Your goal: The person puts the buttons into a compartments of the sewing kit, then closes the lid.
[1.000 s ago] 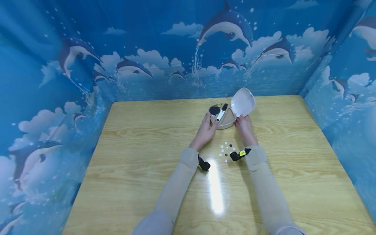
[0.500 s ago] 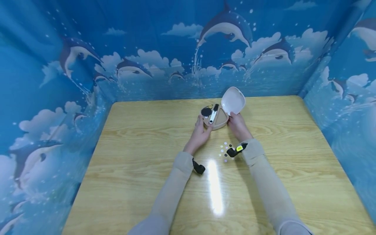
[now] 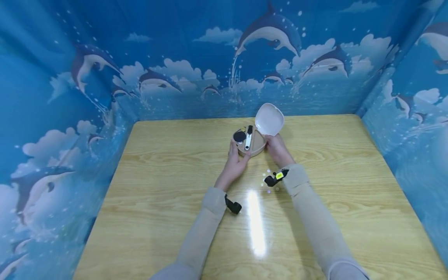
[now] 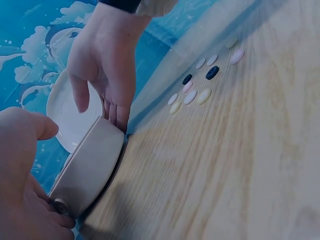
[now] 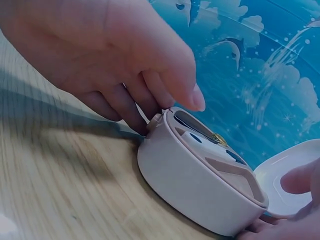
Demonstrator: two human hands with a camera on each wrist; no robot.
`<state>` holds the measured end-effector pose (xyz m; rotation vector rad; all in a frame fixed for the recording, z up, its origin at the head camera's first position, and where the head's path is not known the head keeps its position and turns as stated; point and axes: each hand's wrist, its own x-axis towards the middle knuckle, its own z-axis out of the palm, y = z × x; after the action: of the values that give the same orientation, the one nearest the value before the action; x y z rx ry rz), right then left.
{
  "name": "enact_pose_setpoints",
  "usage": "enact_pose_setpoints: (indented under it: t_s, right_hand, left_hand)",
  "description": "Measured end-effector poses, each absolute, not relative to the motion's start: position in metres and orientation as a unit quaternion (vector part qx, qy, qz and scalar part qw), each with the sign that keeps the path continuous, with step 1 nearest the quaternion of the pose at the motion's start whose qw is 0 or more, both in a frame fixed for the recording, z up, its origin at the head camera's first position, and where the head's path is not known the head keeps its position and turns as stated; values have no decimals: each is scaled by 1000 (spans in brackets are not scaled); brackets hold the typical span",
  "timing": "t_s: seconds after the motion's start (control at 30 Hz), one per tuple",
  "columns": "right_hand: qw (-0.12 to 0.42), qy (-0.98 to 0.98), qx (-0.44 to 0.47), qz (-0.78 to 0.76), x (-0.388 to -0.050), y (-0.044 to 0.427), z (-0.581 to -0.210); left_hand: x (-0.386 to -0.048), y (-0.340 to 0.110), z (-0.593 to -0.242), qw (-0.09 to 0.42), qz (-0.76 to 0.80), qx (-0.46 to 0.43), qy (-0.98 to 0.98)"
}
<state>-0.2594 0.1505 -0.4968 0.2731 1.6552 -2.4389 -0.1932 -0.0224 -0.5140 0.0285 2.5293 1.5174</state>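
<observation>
A small pale sewing box point(image 3: 258, 152) stands near the table's back edge, its white lid point(image 3: 269, 119) swung open to the right. Inside lie white-and-black thread snips point(image 3: 248, 139), a round black piece point(image 3: 239, 137) and a small gold-coloured item point(image 3: 243, 129). My left hand point(image 3: 233, 166) holds the box's left end, fingers at a small latch-like knob point(image 4: 61, 206) in the left wrist view. At the hinge end, my right hand point(image 3: 279, 151) holds the other side with its fingers low against the wall. Both thumbs stay off the top in the wrist views.
Several loose buttons point(image 4: 204, 96), white, cream, pink and black, lie on the wooden table point(image 3: 168, 175) in front of the box; the right wrist camera point(image 3: 273, 180) partly covers them in the head view. A blue dolphin curtain point(image 3: 210, 93) hangs behind the table.
The sewing box has slid left along the table between both hands and turned slightly, its lid moving with it. The buttons have stayed in place.
</observation>
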Motion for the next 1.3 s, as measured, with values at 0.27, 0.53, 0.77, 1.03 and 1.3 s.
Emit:
enact_pose_setpoints:
  t_s: [0.27, 0.53, 0.77, 1.03, 1.3]
  right_hand:
    - [74, 580, 74, -808, -258, 134, -500]
    - [73, 597, 79, -795, -254, 118, -503]
    - [70, 623, 106, -772, -248, 109, -506]
    - [77, 616, 86, -779, -243, 102, -511]
    - [58, 643, 59, -761, -242, 95, -517]
  left_hand:
    - [-177, -29, -512, 80, 542, 10, 837]
    - [-163, -32, -510, 57, 561, -27, 825]
    - [-150, -34, -508, 47, 567, -54, 821]
    - [-141, -36, -508, 20, 582, -63, 810]
    - [-133, -46, -506, -9, 592, -69, 803]
